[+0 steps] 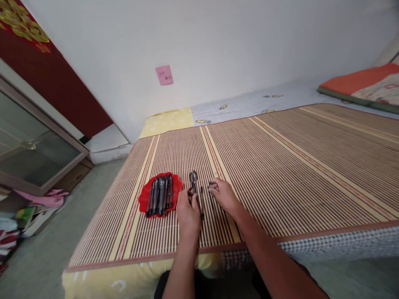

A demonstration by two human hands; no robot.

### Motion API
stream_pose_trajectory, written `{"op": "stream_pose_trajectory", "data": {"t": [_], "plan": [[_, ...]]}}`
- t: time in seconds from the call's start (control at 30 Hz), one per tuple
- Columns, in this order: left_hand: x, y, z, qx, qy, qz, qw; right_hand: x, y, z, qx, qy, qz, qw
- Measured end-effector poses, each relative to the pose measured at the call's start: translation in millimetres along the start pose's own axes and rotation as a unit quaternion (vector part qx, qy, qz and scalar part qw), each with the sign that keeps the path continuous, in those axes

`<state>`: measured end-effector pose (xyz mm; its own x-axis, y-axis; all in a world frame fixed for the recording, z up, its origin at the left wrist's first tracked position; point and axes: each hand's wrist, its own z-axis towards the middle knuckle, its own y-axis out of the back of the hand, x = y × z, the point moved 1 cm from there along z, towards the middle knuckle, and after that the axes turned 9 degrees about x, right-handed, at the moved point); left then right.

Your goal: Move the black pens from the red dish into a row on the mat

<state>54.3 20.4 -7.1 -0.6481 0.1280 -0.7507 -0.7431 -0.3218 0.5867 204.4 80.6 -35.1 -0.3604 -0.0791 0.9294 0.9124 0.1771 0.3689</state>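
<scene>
Two dark pens with clear caps (193, 177) lie side by side on the striped mat. My left hand (188, 209) is curled at their lower part, with a pen between its thumb and fingers. Just right of it lies a slimmer pen (202, 202), clear-bodied with dark ends. My right hand (222, 194) is closed in a pinch around a small dark thing, too small to make out, and a thin dark line runs down the mat below it. On the left, a red scalloped dish (143, 199) holds several black pens (160, 194) laid lengthwise.
The slatted mat (274, 174) covers a bed with yellow and checked cloth (230, 110) showing at its edges. Folded orange bedding (358, 83) lies at the far right. A pink note (164, 75) is on the wall. A glass-panelled cabinet (34, 145) stands left.
</scene>
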Motion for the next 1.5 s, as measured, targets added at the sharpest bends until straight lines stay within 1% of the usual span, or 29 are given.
{"op": "stream_pose_trajectory", "data": {"t": [0.03,0.1,0.17,0.2,0.27,0.4,0.47,0.53,0.67,0.73,0.8,0.87,0.93,1.03,1.13,1.23,1.33,1.5], "plan": [[-0.3,3.9,-1.9,0.022,-0.015,0.023,0.999,0.8,-0.2,-0.2,0.003,0.000,-0.015,1.000],[-2.9,12.4,-6.5,0.103,-0.045,0.069,0.991,2.3,-0.5,-0.6,0.013,0.000,-0.033,0.999],[-7.4,20.8,-10.9,0.191,-0.074,0.115,0.972,3.5,-0.5,-1.1,0.027,0.005,-0.041,0.999],[-10.0,24.5,-12.6,0.225,-0.085,0.138,0.961,4.1,-0.4,-1.3,0.035,0.010,-0.045,0.998],[-14.8,29.8,-14.7,0.263,-0.100,0.177,0.943,5.4,-0.1,-2.0,0.050,0.024,-0.060,0.997],[-19.5,30.1,-14.4,0.299,-0.104,0.224,0.922,8.1,-0.2,-3.4,0.064,0.040,-0.089,0.993],[-18.6,27.0,-13.0,0.307,-0.097,0.233,0.918,9.1,-1.4,-3.8,0.068,0.046,-0.085,0.993],[-16.7,23.7,-11.7,0.301,-0.090,0.230,0.921,9.8,-3.4,-4.1,0.075,0.051,-0.056,0.994],[-12.4,18.9,-10.9,0.262,-0.083,0.194,0.942,11.5,-7.5,-4.8,0.097,0.046,0.035,0.994],[-10.8,17.8,-11.6,0.242,-0.080,0.176,0.951,12.6,-7.3,-5.3,0.100,0.045,0.047,0.993],[-10.0,17.7,-12.4,0.227,-0.080,0.169,0.956,13.4,-4.4,-6.0,0.090,0.049,0.006,0.995],[-10.4,18.4,-12.8,0.214,-0.087,0.179,0.956,14.1,0.1,-7.3,0.084,0.052,-0.061,0.993],[-11.8,19.1,-12.4,0.207,-0.100,0.201,0.952,15.5,4.6,-9.2,0.097,0.053,-0.111,0.988],[-13.9,19.3,-11.1,0.214,-0.119,0.226,0.943,20.8,8.1,-13.1,0.130,0.047,-0.156,0.978],[-14.3,18.7,-10.5,0.228,-0.130,0.230,0.937,27.7,6.5,-16.4,0.138,0.028,-0.205,0.968],[-13.6,18.1,-11.5,0.236,-0.124,0.230,0.936,31.3,1.3,-17.4,0.132,0.006,-0.230,0.964],[-13.0,17.3,-13.0,0.237,-0.113,0.232,0.937,31.9,-4.6,-17.3,0.111,-0.011,-0.242,0.964],[-11.4,15.7,-13.0,0.250,-0.102,0.249,0.930,31.6,-12.3,-16.5,0.073,-0.014,-0.226,0.971]]}}
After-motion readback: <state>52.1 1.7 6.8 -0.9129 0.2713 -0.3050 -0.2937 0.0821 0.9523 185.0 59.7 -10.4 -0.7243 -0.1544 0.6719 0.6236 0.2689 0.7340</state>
